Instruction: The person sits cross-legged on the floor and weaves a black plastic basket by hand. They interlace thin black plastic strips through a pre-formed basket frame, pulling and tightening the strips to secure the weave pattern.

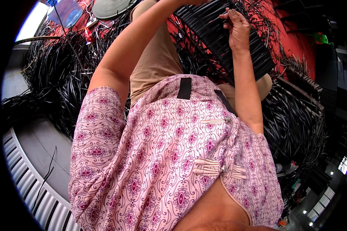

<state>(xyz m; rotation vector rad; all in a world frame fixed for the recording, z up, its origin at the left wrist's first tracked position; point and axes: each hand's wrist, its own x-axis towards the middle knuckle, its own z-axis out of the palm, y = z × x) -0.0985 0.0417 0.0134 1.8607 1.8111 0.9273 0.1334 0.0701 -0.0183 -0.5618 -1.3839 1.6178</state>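
Black, ribbed and faintly glossy, the flat panel of close parallel strips slants in front of me, its near end by my bent right leg in tan cloth trousers and its far end reaching toward the upper edge of the view. I judge that my leg props it, which would leave both arms free to work over its face. My right hand is raised over the panel, fingers curled in and thumb close to the forefinger; whether a thin strand is pinched there I cannot tell. My left hand is at the panel's far end, mostly cut off by the upper edge, so I cannot tell if it grasps anything. The heaps of loose black plastic strands, one at my left and one at my right, flank my seat, probably so that material lies within reach of either arm. As for the panel's look, its ribs run straight and dense, dark throughout with pale glints along them, and thin loose ends straggle past its borders onto the bright red surface behind.
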